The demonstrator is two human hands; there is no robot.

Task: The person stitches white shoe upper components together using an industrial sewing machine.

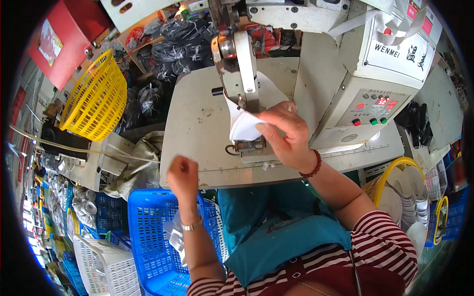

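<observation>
Right hand at frame centre, fingers pinched on white piece under machine head. Left hand lower left of it, fisted, empty, at table edge.

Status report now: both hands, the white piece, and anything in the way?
Right hand fingers pinch white piece under machine head. Left hand closed at table edge, holding nothing visible. Nothing blocks the piece.

Bright, even daylight, sharp at centre; fisheye bending and black vignette around the rim, with glare toward eight o'clock.
</observation>
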